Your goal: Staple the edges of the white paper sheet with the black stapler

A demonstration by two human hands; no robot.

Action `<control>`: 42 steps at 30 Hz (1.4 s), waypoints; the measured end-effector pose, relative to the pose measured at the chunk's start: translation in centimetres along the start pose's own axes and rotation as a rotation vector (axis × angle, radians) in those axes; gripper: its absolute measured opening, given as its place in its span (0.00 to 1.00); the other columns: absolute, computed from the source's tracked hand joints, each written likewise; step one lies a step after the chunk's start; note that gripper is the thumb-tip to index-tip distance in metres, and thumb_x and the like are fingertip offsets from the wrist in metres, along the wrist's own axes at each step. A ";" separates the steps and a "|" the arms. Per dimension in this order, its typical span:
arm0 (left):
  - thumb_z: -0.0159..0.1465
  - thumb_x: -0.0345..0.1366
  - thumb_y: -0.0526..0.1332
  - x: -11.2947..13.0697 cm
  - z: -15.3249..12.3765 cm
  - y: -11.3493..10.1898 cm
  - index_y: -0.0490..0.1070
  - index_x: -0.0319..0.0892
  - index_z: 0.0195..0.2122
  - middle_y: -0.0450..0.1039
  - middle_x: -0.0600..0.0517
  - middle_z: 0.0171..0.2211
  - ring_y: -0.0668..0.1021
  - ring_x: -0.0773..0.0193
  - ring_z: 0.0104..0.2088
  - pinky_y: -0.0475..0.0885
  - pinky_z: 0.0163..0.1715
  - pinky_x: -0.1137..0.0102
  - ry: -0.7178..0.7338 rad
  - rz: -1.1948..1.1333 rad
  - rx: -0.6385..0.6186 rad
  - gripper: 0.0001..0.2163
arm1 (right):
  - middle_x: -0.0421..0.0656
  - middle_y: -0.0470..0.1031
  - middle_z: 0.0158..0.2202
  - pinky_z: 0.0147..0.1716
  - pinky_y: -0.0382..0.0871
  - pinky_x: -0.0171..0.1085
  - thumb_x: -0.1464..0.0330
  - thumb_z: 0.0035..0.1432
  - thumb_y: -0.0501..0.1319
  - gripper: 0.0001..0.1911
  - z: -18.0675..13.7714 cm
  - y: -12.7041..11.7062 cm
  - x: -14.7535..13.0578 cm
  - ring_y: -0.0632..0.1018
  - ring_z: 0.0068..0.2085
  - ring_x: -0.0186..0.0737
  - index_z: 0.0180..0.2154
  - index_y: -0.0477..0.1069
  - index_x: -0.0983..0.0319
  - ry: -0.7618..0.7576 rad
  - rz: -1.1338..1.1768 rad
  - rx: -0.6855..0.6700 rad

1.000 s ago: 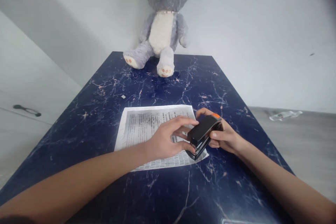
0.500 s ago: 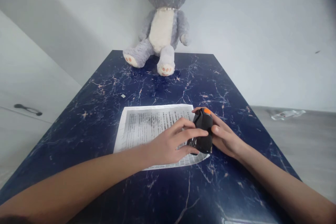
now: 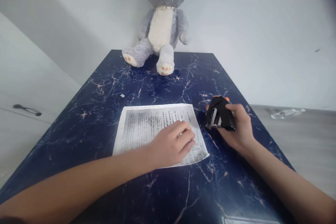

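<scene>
The black stapler (image 3: 222, 116) is gripped in the right hand (image 3: 242, 126), at about two o'clock from the left hand (image 3: 170, 144). Its foreshortened long axis seems to be aligned roughly twelve to six. The left fingers are loosely curled over the printed sheet (image 3: 139, 124); whether anything is pinched cannot be told.
</scene>
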State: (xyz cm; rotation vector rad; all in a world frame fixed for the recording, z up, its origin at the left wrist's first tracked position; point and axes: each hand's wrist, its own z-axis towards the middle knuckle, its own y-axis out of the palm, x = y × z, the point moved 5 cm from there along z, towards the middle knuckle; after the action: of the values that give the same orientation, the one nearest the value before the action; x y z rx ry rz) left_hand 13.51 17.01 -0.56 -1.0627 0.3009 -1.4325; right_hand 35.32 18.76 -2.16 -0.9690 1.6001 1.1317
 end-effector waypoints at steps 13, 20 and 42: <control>0.76 0.38 0.53 -0.4 -0.4 1.7 0.72 0.36 0.57 0.72 0.41 0.56 0.73 0.51 0.56 0.72 0.57 0.54 -0.078 0.228 -0.253 0.15 | 0.45 0.77 0.39 0.31 0.75 0.45 0.58 0.57 0.67 0.18 0.9 -1.0 -0.1 0.80 0.39 0.49 0.50 0.72 0.49 -0.098 -0.187 0.118; 0.77 0.40 0.52 -0.3 -0.4 1.9 0.70 0.35 0.60 0.70 0.40 0.60 0.72 0.49 0.60 0.71 0.60 0.53 -0.066 0.247 -0.274 0.18 | 0.40 0.78 0.39 0.34 0.75 0.40 0.59 0.57 0.67 0.21 0.8 -0.7 0.0 0.80 0.41 0.46 0.53 0.70 0.47 -0.043 -0.170 0.138; 0.74 0.30 0.54 0.4 -0.3 2.3 0.74 0.38 0.56 0.72 0.41 0.60 0.71 0.48 0.63 0.66 0.65 0.48 0.042 0.232 -0.286 0.14 | 0.44 0.78 0.45 0.47 0.69 0.45 0.59 0.63 0.62 0.14 1.7 -1.9 -1.0 0.76 0.43 0.46 0.47 0.77 0.56 -0.269 -0.800 0.028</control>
State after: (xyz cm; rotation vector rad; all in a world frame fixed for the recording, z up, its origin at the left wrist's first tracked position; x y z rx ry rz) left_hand 14.81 16.10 -2.26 -1.1851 0.6540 -1.2268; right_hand 37.73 20.00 -1.95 -1.2200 0.8639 0.6344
